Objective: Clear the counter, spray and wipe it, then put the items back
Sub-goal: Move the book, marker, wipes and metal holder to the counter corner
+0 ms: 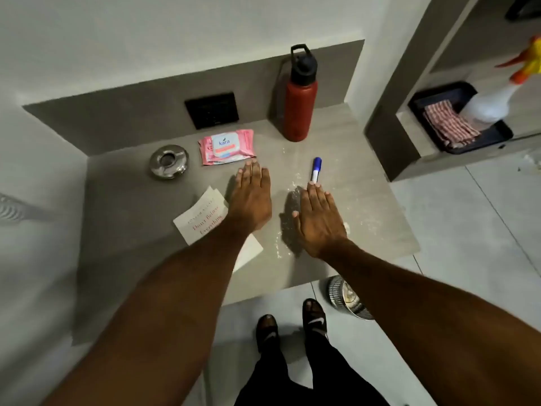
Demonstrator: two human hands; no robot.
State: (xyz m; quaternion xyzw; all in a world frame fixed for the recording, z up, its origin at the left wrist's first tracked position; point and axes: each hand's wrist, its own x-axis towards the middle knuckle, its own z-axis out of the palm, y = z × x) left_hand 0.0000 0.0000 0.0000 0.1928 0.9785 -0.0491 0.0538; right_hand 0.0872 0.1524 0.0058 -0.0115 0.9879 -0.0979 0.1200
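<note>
— Two hands?
— Left hand (251, 197) and right hand (317, 219), flat, fingers straight, holding nothing over the counter (366, 206); marker (316, 169) at right fingertips.
— Containers?
— Dark tray (483, 139) on the shelf holds checked cloth (448, 124) and spray bottle (494, 104).
</note>
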